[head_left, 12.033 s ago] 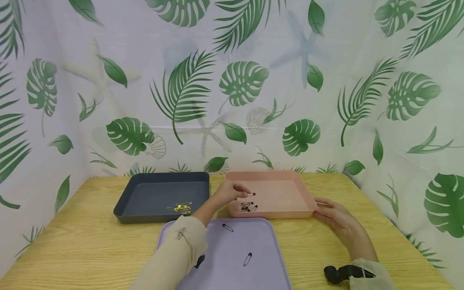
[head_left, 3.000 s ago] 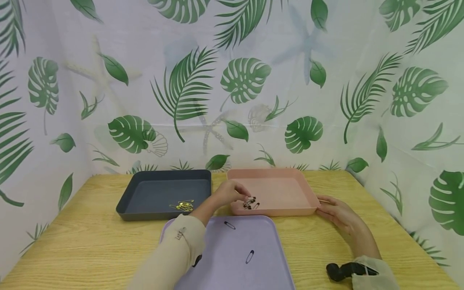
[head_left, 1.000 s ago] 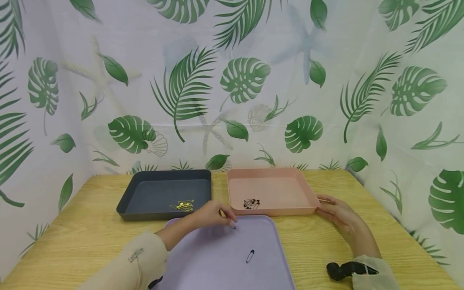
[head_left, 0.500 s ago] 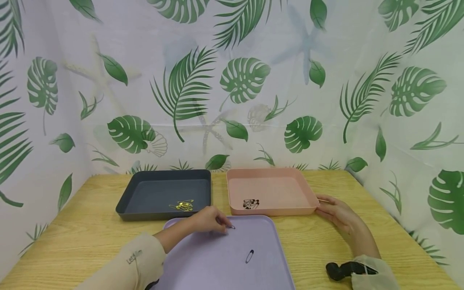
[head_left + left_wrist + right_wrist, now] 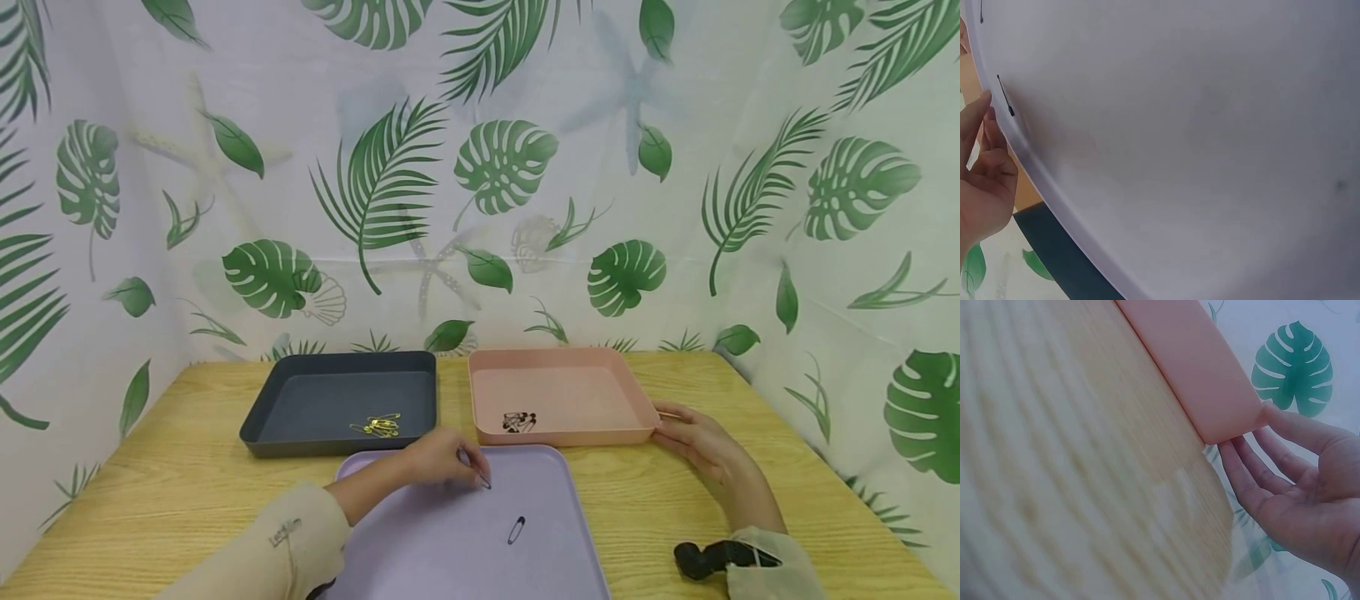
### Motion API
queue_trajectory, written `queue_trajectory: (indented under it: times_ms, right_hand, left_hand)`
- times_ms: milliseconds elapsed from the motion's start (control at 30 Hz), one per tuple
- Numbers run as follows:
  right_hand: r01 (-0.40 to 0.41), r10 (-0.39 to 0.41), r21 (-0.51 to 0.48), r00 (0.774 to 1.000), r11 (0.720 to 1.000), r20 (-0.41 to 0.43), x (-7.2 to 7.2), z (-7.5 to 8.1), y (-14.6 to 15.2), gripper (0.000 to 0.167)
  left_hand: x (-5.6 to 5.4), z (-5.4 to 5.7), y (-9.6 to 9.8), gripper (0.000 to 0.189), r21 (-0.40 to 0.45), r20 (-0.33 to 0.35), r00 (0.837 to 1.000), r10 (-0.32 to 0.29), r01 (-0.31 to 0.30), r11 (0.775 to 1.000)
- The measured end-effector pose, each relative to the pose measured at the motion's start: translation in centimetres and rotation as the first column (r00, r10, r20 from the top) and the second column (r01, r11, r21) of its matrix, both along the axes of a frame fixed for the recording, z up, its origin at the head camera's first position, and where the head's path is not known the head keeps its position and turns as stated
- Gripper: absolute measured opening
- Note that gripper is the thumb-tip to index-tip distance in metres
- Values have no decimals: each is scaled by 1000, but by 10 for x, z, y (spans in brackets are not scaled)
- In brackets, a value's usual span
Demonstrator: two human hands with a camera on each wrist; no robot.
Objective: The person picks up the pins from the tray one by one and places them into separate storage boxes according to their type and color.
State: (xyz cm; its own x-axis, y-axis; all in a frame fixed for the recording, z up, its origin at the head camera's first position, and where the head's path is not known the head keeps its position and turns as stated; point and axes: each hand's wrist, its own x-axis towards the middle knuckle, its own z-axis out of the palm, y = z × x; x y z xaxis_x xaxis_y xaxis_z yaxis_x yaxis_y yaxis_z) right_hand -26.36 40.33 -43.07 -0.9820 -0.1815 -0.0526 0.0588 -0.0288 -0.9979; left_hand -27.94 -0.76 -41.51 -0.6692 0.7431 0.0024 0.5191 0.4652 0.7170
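Note:
My left hand (image 5: pixel 442 458) reaches over the lilac tray (image 5: pixel 450 550), its fingertips right at a black safety pin (image 5: pixel 486 482). In the left wrist view that safety pin (image 5: pixel 1005 97) lies just beyond the fingertips, with the hand (image 5: pixel 988 181) at the left edge. A second black safety pin (image 5: pixel 517 530) lies nearer on the same tray. My right hand (image 5: pixel 701 446) holds the near right corner of the pink tray (image 5: pixel 585 437). The right wrist view shows its thumb (image 5: pixel 1291 428) against that corner, with the fingers lower down.
Several black safety pins (image 5: pixel 519 422) lie in the pink tray's near left corner. Beside it stands a dark grey tray (image 5: pixel 322 448) with several gold safety pins (image 5: pixel 381 426). A leaf-print cloth (image 5: pixel 420 183) hangs behind the wooden table (image 5: pixel 150 475).
The left hand has left the pink tray for the lilac one. The safety pin at its fingertips has shifted slightly toward me and right. The right hand stays at its corner.

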Motion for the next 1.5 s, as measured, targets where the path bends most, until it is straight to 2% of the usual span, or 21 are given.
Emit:
queue_trajectory:
  times_ms: [300, 633, 900, 1167, 1300, 1500]
  right_hand:
    - [5, -5, 19, 1000, 1000, 4, 0, 1, 1, 55]
    - [7, -7, 19, 1000, 1000, 19, 0, 1, 0, 56]
    - [11, -11, 0, 1000, 1000, 20, 1, 2, 0, 54]
    - [7, -7, 0, 1000, 1000, 24, 1, 2, 0, 54]
    - [-2, 2, -14, 1000, 1000, 24, 1, 2, 0, 54]
    - [-8, 9, -32, 1000, 999, 22, 0, 2, -1, 54]
  left_hand:
    - [-4, -4, -2, 9, 6, -40, 999, 7, -7, 1000]
    - [-4, -8, -2, 8, -27, -138, 988, 64, -68, 997]
    - [-5, -8, -2, 8, -47, -105, 991, 80, -85, 995]
    - [-6, -8, -2, 7, 45, -58, 998, 34, -31, 998]
    - [-9, -3, -3, 8, 74, -28, 999, 26, -24, 997]
    - [-12, 8, -1, 7, 83, -4, 999, 47, -47, 995]
